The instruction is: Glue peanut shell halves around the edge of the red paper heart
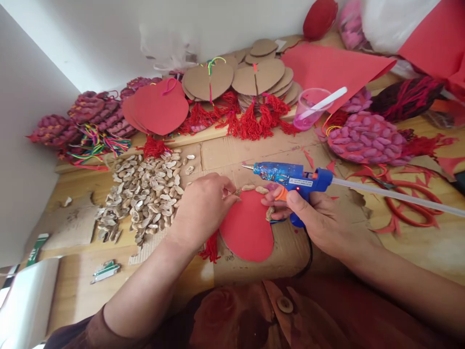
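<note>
- The red heart [249, 225] is lying on cardboard [286, 249] on the bench [76, 300], with peanut shells [249, 187] lining its far edge.
- The left hand [203, 208] is bending its fingers at that edge; I cannot tell whether they are gripping anything.
- The right hand [321, 218] is gripping a blue glue gun [279, 170].
- Scissors [394, 211] are lying rightward.

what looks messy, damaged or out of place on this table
Ragged red paper-like scraps lie strewn around the orange-handled metal scissors at right, looking untidy. At left, the flat brown cardboard piece has a jagged, torn-looking edge. The blue plastic glue gun has a blotchy, soiled-looking barrel.
</note>
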Tool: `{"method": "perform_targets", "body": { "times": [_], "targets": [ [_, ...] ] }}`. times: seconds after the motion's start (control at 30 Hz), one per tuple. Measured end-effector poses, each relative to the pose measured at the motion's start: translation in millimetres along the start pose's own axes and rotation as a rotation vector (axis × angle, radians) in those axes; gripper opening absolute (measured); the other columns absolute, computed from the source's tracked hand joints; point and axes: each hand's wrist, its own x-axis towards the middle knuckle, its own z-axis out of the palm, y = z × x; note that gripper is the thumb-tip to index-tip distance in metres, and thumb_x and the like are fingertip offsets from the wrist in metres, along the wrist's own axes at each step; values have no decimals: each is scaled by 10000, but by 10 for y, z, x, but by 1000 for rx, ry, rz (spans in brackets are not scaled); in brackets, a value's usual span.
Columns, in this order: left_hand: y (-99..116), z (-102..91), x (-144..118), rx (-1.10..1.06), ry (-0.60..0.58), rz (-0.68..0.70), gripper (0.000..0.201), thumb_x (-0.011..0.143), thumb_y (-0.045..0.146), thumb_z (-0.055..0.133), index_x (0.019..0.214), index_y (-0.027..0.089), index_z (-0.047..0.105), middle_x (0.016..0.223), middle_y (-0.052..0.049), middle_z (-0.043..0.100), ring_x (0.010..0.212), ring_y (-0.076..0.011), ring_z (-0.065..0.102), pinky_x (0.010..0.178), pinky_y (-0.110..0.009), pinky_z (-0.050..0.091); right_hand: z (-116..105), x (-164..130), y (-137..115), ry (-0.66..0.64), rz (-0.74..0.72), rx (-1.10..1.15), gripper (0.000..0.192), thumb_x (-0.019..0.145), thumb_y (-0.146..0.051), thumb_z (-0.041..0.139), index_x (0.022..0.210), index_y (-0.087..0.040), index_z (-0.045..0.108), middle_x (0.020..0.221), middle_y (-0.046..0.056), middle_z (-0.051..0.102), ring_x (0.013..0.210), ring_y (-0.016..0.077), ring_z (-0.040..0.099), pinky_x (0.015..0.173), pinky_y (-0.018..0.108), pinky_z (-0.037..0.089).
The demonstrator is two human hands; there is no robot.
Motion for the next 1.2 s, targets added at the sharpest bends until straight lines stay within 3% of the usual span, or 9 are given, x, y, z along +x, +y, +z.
{"method": "perform_targets", "body": {
  "times": [0.2,0.8,0.97,1.2],
  "targets": [
    [66,48,41,118,-32,-53,108,867,270,752,944,202,782,919,-75,757,866,-286,716,788,-395,538,-6,-19,75,-1,-17,55,359,969,-576,614,1046,-236,702,1095,62,753,889,182,753,771,316,685],
    [74,35,84,145,-105,-54,118,878,299,748,937,205,790,958,-77,776,874,-285,719,793,-394,540,2,-3,112,-5,6,89,323,972,-541,633,1057,-247,737,1079,50,764,932,178,754,799,293,677],
    [-50,-14,34,42,-29,-16,148,904,290,707,1000,220,795,983,-53,794,904,-259,737,848,-374,555,6,1,97,4,-14,75,331,972,-541,628,1029,-235,740,1105,60,751,947,192,746,782,312,681],
    [-206,1,-58,-129,93,-26,133,899,210,679,918,255,803,953,2,815,870,-209,753,870,-327,569,5,10,-8,43,-15,33,324,976,-547,619,988,-246,737,1050,59,764,878,189,755,789,311,678]
  ]
}}
